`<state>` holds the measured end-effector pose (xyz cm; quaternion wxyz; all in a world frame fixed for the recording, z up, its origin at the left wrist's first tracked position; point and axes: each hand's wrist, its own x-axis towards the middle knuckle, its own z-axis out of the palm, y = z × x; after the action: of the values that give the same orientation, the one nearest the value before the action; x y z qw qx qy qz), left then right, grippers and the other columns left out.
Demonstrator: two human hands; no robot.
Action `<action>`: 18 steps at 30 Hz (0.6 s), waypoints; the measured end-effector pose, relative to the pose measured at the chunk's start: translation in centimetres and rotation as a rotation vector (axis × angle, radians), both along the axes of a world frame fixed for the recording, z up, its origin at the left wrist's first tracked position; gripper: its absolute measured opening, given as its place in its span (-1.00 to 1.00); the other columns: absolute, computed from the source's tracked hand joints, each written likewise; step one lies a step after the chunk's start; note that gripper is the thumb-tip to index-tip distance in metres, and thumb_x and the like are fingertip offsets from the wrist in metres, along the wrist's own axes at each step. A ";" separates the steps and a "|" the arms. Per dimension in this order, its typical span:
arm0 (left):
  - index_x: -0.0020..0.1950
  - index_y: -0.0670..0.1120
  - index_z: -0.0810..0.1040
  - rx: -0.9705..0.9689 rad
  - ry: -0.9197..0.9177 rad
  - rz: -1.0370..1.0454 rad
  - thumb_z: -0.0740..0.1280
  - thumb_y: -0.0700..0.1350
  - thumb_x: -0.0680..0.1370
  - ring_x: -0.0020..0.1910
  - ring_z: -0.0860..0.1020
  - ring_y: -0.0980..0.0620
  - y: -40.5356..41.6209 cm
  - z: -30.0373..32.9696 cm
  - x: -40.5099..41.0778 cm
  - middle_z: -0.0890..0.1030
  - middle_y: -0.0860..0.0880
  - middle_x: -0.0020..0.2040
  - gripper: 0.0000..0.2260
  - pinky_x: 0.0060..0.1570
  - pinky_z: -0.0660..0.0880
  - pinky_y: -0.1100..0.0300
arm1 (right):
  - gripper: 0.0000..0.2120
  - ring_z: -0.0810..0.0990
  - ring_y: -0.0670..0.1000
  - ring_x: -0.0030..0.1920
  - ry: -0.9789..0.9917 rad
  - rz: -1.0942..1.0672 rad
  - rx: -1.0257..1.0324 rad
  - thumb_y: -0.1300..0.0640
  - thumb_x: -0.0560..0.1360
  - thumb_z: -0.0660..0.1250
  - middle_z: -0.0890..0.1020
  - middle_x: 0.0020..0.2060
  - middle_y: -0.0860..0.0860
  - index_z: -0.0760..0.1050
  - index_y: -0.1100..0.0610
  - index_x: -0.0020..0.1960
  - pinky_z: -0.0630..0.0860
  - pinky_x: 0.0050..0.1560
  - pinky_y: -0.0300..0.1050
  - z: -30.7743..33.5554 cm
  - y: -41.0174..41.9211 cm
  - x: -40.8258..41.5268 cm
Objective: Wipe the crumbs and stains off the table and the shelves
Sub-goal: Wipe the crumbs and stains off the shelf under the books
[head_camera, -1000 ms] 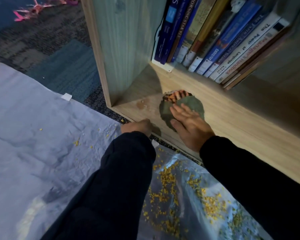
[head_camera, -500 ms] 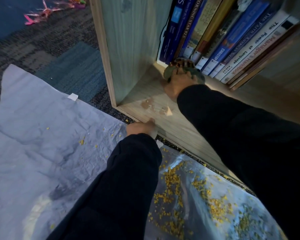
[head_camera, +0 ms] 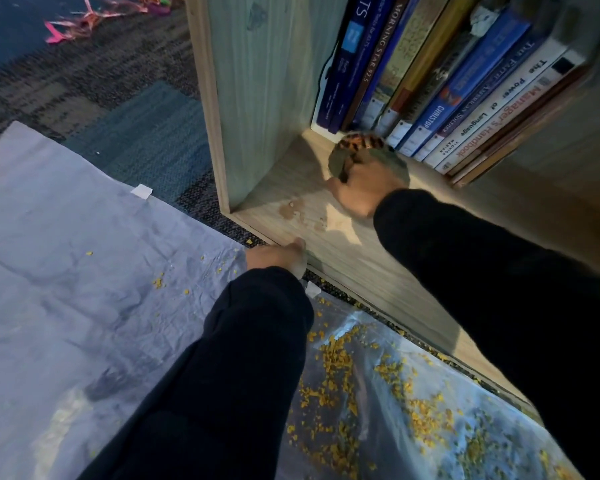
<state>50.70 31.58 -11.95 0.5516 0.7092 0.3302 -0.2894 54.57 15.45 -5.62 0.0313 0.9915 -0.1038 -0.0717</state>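
Right hand [head_camera: 364, 188] deep on the shelf [head_camera: 354, 258], palm down on a crumpled grey-green cloth [head_camera: 392, 161] with an orange-and-black striped patch at its 12 o'clock edge. Fingers curl into the cloth folds, gripping it; the tips are hidden. Cloth lies just in front of the books [head_camera: 465, 88], a leaning row of glossy spines.

Shelf board is pale wood-grain laminate. Brown blotchy stains [head_camera: 291, 209] sit at 8 o'clock from the cloth, near the upright side panel [head_camera: 257, 95], apart from the hand.

Left hand [head_camera: 278, 258] rests at the shelf's front edge, fingers bent downward; whether they hold anything I cannot tell.

Below, wrinkled grey paper [head_camera: 66, 271] and a shiny clear plastic sheet [head_camera: 378, 341] cover the ribbed carpet [head_camera: 136, 140]. Yellow crumbs [head_camera: 340, 362], small and irregular, scatter thickest on the plastic.
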 end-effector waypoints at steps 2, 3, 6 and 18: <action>-0.08 -0.16 0.60 0.044 -0.051 0.016 0.42 0.13 0.49 -0.25 0.63 -0.02 -0.1 0.4 -0.4 0.66 -0.03 -0.16 -0.66 -0.25 0.59 0.18 | -0.53 0.51 0.16 0.19 0.020 0.003 0.052 -0.11 0.70 0.04 0.58 0.19 0.16 0.58 0.17 0.23 0.40 0.24 0.04 0.1 0.5 1.9; -0.10 -0.15 0.58 0.053 -0.069 0.048 0.42 0.11 0.50 -0.21 0.63 -0.05 -0.2 0.1 -0.6 0.65 -0.05 -0.15 -0.69 -0.19 0.61 0.14 | -0.59 0.51 0.18 0.23 0.013 0.011 0.065 -0.06 0.70 0.07 0.57 0.20 0.16 0.58 0.15 0.24 0.41 0.25 0.04 -0.6 0.8 2.6; 0.06 -0.21 0.57 0.033 -0.068 0.097 0.42 0.04 0.50 -0.07 0.66 -0.14 -0.9 0.4 -1.0 0.67 -0.14 -0.05 -0.67 0.02 0.63 0.00 | -0.62 0.52 0.12 0.25 -0.123 -0.104 0.367 -0.05 0.63 0.17 0.57 0.23 0.08 0.58 0.15 0.25 0.41 0.25 -0.05 -2.4 2.3 2.3; 0.03 -0.26 0.65 0.038 -0.107 -0.129 0.40 0.13 0.54 -0.09 0.68 -0.09 0.6 -0.4 -0.2 0.71 -0.12 -0.05 -0.57 -0.25 0.50 0.18 | -0.70 0.47 0.13 0.06 -0.311 0.163 0.465 0.02 0.57 0.27 0.61 0.05 0.01 0.66 0.08 0.20 0.44 0.09 0.07 -4.9 3.4 -10.8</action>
<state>50.45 32.19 -12.40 0.5351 0.7538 0.2594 -0.2795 43.73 18.81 -10.55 -0.2072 0.9763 -0.0081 0.0619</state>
